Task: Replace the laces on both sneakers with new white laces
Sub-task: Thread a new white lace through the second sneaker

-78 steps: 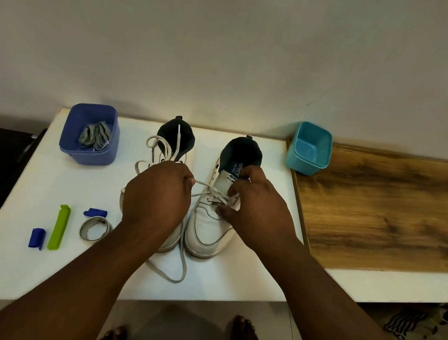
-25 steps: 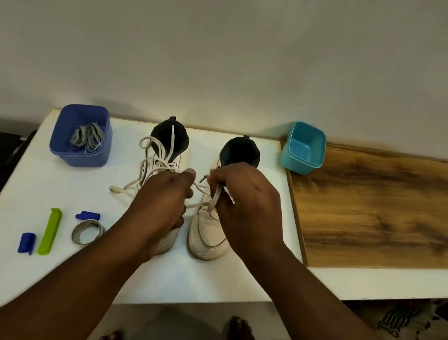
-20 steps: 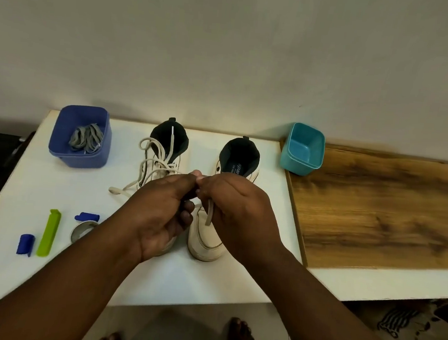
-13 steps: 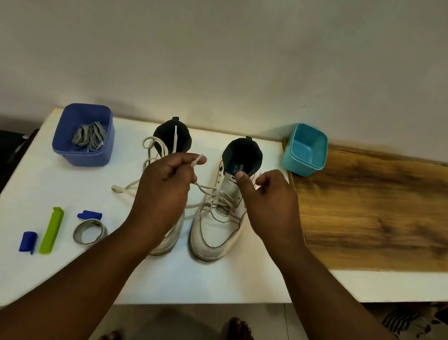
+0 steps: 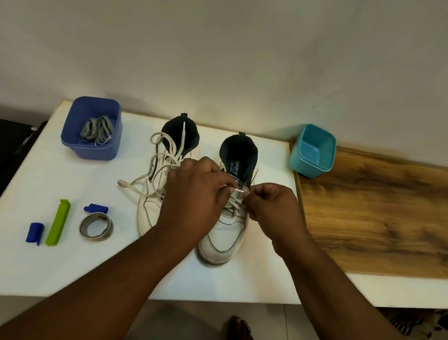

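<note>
At frame centre the right sneaker [image 5: 222, 237], its insole print unreadable, stands on the white worktop [image 5: 20, 260]; the left hand [image 5: 193, 197] and right hand [image 5: 271, 209] each pinch its white lace [image 5: 238, 191]; wood-grain panel [image 5: 376, 215] at right.

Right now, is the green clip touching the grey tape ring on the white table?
Apart. The head view shows a strip of bare white table between the green clip and the grey tape ring.
</note>
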The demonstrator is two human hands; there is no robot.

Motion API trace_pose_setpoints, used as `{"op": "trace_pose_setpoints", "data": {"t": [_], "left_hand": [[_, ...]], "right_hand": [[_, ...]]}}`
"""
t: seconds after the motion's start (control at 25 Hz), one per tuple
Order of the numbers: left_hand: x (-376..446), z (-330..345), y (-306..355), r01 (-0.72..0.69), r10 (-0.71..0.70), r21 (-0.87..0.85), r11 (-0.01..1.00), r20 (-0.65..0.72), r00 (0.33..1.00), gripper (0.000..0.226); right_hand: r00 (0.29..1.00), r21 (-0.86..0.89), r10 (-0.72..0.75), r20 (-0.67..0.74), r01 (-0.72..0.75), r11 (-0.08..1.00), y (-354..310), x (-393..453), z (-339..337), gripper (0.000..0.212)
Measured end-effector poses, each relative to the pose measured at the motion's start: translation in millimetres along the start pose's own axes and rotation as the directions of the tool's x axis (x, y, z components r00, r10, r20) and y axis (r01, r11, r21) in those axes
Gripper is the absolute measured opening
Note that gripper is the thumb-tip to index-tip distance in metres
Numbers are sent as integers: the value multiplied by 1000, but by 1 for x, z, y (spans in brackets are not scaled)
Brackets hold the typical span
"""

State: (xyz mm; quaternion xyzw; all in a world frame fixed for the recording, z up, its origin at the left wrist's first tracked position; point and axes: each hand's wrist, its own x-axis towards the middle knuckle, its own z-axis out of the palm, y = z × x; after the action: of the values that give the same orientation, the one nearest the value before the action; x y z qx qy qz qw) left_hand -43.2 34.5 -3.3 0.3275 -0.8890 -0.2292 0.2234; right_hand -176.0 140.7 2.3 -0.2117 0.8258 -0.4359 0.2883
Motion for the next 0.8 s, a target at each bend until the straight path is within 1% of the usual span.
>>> {"op": "trace_pose_setpoints", "data": {"t": [0.04,0.08,0.16,0.32,0.48,0.64,0.8], "left_hand": [[-1,3,1,-4,4,120,993,4,1000,13],[-2,6,2,-7,7,191,982,-2,1000,13],[-3,8,3,-22,29,246,969,-27,999,12],[-3,7,2,-26,37,291,956,-33,999,9],[-2,9,3,-33,39,291,956,-13,999,6],[0,14,4,-32,37,344,938,-8,999,9],[0,21,4,-20,26,303,953,-18,999,6]], "right_hand": [[999,62,21,33,-23,998,0,0,0,15],[998,101,34,57,-39,994,0,0,0,13],[995,143,54,78,-65,988,1,-1,1,9],[994,187,78,82,-93,978,1,-1,2,9],[996,149,54,70,-64,987,2,-1,2,9],[998,67,-4,63,0,998,3,-1,-1,13],[996,-39,-54,64,57,998,7,-2,-2,16]]}}
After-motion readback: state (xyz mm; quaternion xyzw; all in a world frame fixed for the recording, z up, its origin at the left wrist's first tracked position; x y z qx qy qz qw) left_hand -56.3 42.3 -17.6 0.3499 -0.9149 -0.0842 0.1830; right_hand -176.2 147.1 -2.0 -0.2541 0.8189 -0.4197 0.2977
